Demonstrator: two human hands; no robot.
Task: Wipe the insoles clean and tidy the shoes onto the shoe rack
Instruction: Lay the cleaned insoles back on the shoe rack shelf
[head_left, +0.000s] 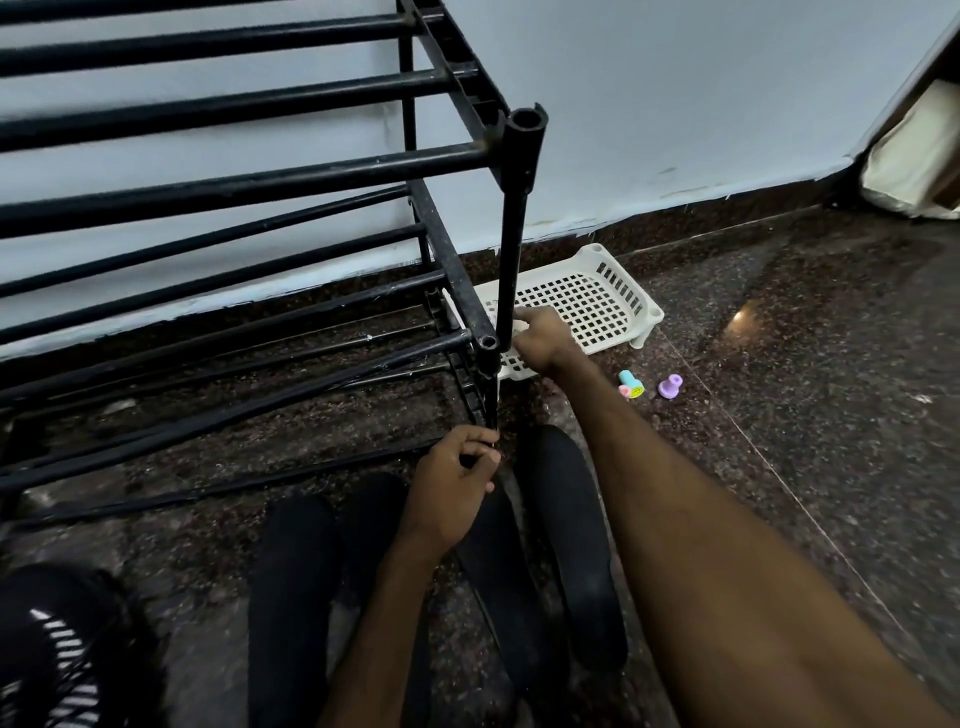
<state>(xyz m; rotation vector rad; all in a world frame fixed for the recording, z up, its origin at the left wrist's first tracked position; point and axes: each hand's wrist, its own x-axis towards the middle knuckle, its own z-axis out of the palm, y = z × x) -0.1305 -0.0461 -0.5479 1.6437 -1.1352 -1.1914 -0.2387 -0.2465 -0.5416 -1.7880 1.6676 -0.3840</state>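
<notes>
While the shoe rack (234, 187) stands against the wall with all its visible tiers bare, both hands are working at its near right corner, not on footwear.

1. Left hand (457, 478): closed round the thin lower leg (491, 415) of the rack, just under the middle-tier socket (488, 343).
2. Right hand (540, 338): fingers curled round the bottom end of the upright post (514, 234). That end sits just beside the socket, not visibly seated in it.
3. Insoles (571, 545): two dark, flat, elongated pieces lie on the floor (779, 364) beside the left hand and under the right forearm. They appear to be the insoles; whether they are insoles or shoes cannot be told for certain. No cloth is in view.

Step in hand, as judged: a preliminary one. The corner post looks unseated, and the rack is being put right so it can take a load. No wiping is under way and nothing is on the rack.

Next move, as judged: align the post end over the socket opening, hold the lower leg steady as a counter-support, and press straight down. A tilted post would likely bind or skew the upper tier.

Nearby: a white perforated basket (597, 296) lies behind the corner, and two small pastel toys (631, 385) lie close by.
</notes>
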